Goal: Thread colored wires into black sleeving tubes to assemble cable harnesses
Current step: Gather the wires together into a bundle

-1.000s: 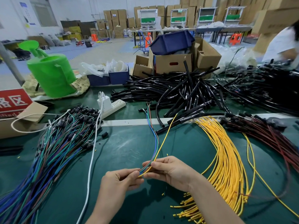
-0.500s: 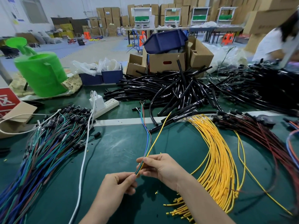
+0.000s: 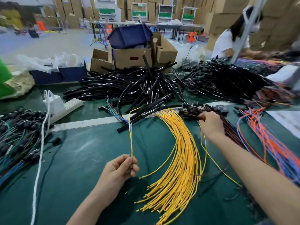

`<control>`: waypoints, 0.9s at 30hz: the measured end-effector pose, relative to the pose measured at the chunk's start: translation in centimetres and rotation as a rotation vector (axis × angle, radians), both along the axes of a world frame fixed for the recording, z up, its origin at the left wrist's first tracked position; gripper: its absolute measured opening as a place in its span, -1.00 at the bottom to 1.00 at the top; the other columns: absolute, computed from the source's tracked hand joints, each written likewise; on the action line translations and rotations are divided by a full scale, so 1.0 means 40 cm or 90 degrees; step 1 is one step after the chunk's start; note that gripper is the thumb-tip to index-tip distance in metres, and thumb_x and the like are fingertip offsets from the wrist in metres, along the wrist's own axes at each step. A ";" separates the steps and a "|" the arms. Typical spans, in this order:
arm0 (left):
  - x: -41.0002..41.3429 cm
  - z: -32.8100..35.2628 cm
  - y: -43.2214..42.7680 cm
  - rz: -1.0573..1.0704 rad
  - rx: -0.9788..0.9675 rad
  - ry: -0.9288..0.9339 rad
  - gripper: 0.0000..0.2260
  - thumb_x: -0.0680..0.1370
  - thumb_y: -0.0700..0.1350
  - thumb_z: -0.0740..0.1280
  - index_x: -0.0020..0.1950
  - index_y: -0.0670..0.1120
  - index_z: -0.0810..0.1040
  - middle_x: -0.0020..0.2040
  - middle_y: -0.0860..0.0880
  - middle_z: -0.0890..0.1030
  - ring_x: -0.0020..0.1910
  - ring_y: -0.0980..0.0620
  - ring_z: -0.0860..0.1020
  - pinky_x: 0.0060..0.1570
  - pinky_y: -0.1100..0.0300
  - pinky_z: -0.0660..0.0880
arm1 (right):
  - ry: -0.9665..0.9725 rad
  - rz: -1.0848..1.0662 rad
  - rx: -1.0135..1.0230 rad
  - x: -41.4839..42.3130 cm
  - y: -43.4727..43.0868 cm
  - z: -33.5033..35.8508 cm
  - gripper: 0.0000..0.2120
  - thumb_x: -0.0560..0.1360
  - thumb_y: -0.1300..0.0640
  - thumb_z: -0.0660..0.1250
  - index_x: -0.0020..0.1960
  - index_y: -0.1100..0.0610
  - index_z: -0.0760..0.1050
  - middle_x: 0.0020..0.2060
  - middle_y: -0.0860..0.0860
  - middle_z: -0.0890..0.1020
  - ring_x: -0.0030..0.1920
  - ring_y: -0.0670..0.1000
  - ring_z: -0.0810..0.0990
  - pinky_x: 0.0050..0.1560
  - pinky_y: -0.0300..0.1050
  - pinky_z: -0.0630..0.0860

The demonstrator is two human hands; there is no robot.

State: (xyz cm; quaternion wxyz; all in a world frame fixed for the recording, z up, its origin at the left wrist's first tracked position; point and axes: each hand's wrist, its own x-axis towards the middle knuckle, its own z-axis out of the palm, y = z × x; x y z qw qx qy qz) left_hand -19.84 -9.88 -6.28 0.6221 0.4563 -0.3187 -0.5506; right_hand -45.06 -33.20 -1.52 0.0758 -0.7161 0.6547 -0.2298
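My left hand (image 3: 121, 169) pinches the near ends of a thin bundle of coloured wires (image 3: 130, 135), yellow, blue and green, which rises from my fingers toward the far side of the green table. My right hand (image 3: 209, 123) has reached out to the right and its curled fingers grip dark red wires with black connectors (image 3: 191, 111). A fan of yellow wires (image 3: 183, 159) lies between my hands. A large heap of black sleeving tubes (image 3: 138, 88) is piled at the middle back.
More multicoloured wires (image 3: 17, 140) lie at the left, orange and blue ones (image 3: 267, 143) at the right. A white power strip (image 3: 68, 106) and white cord (image 3: 39, 159) cross the left side. Cardboard boxes (image 3: 133, 57) stand behind the tubes. Another person (image 3: 230, 41) works at the far right.
My right hand let go of the wire bundle and moved up and right to the dark red wires. My left hand alone keeps the bundle. The camera turned right.
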 end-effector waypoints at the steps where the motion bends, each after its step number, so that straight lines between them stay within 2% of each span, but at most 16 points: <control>1: 0.004 -0.005 -0.003 -0.006 -0.002 0.011 -0.85 0.44 -0.13 0.28 -0.21 -0.19 0.58 -0.36 -0.13 0.55 -0.43 0.06 0.45 -0.31 0.30 0.50 | 0.031 -0.013 0.005 -0.023 -0.022 -0.012 -0.74 0.53 0.22 0.26 0.19 0.14 0.56 0.12 0.17 0.54 0.09 0.23 0.53 0.04 0.02 0.46; 6: 0.006 -0.008 -0.006 -0.034 -0.010 0.041 -0.84 0.46 -0.17 0.26 -0.23 -0.21 0.58 -0.37 -0.15 0.53 -0.44 0.05 0.44 -0.35 0.28 0.49 | 0.154 -0.001 0.023 -0.035 -0.090 -0.029 -0.70 0.57 0.23 0.20 0.29 0.10 0.45 0.17 0.15 0.47 0.10 0.24 0.51 0.00 0.02 0.47; 11: 0.009 -0.005 -0.006 -0.047 -0.016 0.044 -0.84 0.46 -0.17 0.26 -0.23 -0.19 0.60 -0.36 -0.15 0.53 -0.43 0.05 0.44 -0.34 0.30 0.48 | 0.227 0.019 -0.020 -0.006 -0.111 -0.026 -0.74 0.52 0.32 0.15 0.16 0.13 0.44 0.09 0.16 0.50 0.00 0.26 0.55 -0.15 -0.01 0.43; 16: 0.011 -0.007 -0.005 -0.057 -0.016 0.042 -0.83 0.47 -0.15 0.27 -0.23 -0.16 0.62 -0.35 -0.13 0.54 -0.42 0.06 0.45 -0.33 0.30 0.48 | 0.322 0.073 -0.058 -0.026 -0.098 -0.047 -0.78 0.55 0.16 0.27 0.19 0.12 0.40 0.12 0.10 0.46 -0.09 0.20 0.59 -0.31 -0.09 0.39; 18: 0.011 -0.006 -0.006 -0.058 -0.014 0.042 -0.83 0.47 -0.15 0.27 -0.23 -0.17 0.62 -0.35 -0.14 0.54 -0.42 0.06 0.44 -0.32 0.30 0.48 | 0.339 0.066 -0.081 -0.023 -0.099 -0.056 -0.83 0.56 0.18 0.26 0.14 0.14 0.42 0.10 0.10 0.46 -0.09 0.18 0.59 -0.32 -0.08 0.40; 21: 0.009 0.000 -0.004 -0.058 -0.013 0.043 -0.83 0.47 -0.15 0.27 -0.23 -0.17 0.61 -0.35 -0.13 0.54 -0.42 0.06 0.45 -0.32 0.30 0.48 | 0.329 0.038 -0.064 -0.003 -0.106 -0.056 -0.81 0.55 0.24 0.27 0.16 0.20 0.41 0.16 0.13 0.42 0.10 0.16 0.49 -0.19 -0.01 0.47; 23: 0.006 0.004 -0.002 -0.056 -0.011 0.040 -0.84 0.47 -0.15 0.27 -0.21 -0.18 0.60 -0.35 -0.13 0.54 -0.42 0.06 0.45 -0.32 0.29 0.48 | 0.283 0.016 -0.051 0.020 -0.119 -0.019 -0.76 0.57 0.26 0.23 0.22 0.24 0.36 0.18 0.15 0.40 0.13 0.18 0.46 -0.14 0.04 0.45; 25: 0.005 0.007 0.001 -0.056 -0.009 0.041 -0.84 0.46 -0.15 0.27 -0.20 -0.19 0.59 -0.35 -0.13 0.54 -0.42 0.07 0.45 -0.31 0.29 0.49 | 0.199 0.030 -0.107 0.048 -0.131 0.039 -0.75 0.61 0.20 0.13 0.26 0.24 0.27 0.05 0.18 0.49 -0.01 0.22 0.52 -0.20 0.03 0.39; 27: 0.008 0.009 0.002 -0.059 -0.008 0.042 -0.84 0.47 -0.15 0.27 -0.19 -0.20 0.58 -0.35 -0.13 0.54 -0.42 0.07 0.45 -0.31 0.29 0.49 | 0.095 0.049 -0.202 0.086 -0.145 0.133 -0.73 0.64 0.10 0.05 0.29 0.21 0.21 -0.26 0.11 0.51 -0.26 0.18 0.52 -0.35 -0.08 0.31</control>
